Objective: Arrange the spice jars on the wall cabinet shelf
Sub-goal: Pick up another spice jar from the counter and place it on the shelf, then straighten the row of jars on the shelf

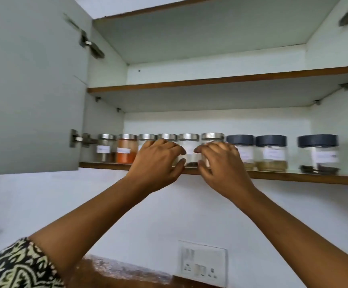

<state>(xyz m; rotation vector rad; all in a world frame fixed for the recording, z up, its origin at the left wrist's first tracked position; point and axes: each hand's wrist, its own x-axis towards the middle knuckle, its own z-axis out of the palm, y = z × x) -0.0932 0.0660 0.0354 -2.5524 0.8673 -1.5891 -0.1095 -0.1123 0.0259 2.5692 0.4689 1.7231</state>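
A row of clear labelled spice jars stands along the front of the lower cabinet shelf. Several have steel lids, among them an orange-filled jar and a middle jar that shows between my hands. Three black-lidded jars stand further right, the last one set apart by a gap. My left hand curls round the steel-lidded jar just left of the middle one and hides most of it. My right hand curls round the steel-lidded jar just right of it.
The cabinet door stands open at the left, with hinges along its edge. The upper shelf holds nothing that I can see. Below the cabinet are a white wall, a switch socket and a brown countertop.
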